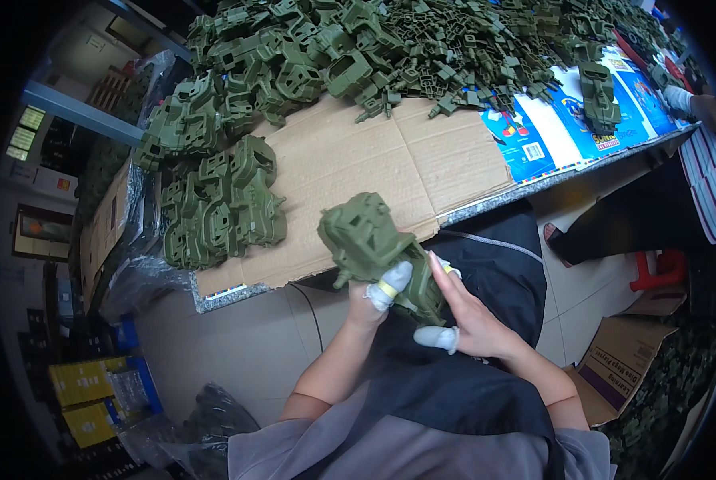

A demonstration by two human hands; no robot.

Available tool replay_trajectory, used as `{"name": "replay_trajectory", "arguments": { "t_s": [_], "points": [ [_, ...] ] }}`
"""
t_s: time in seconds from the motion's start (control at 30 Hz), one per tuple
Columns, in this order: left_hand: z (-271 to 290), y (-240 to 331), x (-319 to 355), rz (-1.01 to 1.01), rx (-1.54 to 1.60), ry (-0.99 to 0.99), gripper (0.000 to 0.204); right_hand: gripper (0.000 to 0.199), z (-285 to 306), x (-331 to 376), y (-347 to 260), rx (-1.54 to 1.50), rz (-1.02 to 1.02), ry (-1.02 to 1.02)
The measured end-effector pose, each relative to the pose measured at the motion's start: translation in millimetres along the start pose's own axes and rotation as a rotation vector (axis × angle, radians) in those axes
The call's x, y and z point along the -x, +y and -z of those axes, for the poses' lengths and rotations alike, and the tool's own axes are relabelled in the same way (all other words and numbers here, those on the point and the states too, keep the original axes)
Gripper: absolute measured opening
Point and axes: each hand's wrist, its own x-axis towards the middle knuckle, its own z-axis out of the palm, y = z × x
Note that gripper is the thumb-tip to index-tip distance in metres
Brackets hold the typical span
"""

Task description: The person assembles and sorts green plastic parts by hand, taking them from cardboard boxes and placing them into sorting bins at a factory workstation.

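Note:
Between my two hands, just off the table's front edge, is a dark green plastic toy military truck body, tilted with its boxy front end toward the table. My left hand grips it from the left, its wrapped thumb lying over the top. My right hand is closed along the truck body's right side, the wrapped thumb at its near end. White wraps cover several fingertips, some with yellow bands. The undersides of both hands are hidden.
A cardboard sheet covers the table. Several green truck bodies stand in a row at left, behind them a heap of truck bodies and small green parts. Another person's hand is at far right, above a red stool.

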Motion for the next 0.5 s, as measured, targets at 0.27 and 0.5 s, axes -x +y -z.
{"name": "replay_trajectory", "arguments": {
  "t_s": [0.27,0.5],
  "points": [
    [-8.1,2.7,6.2,-0.086,0.247,0.019,0.065,0.077,14.5,15.6,14.8,-0.818,-0.303,-0.005],
    [-27.1,81.8,20.4,-0.46,-1.491,-0.654,0.102,0.075,43.9,51.3,27.6,-0.11,-0.289,-0.13]
  ]
}}
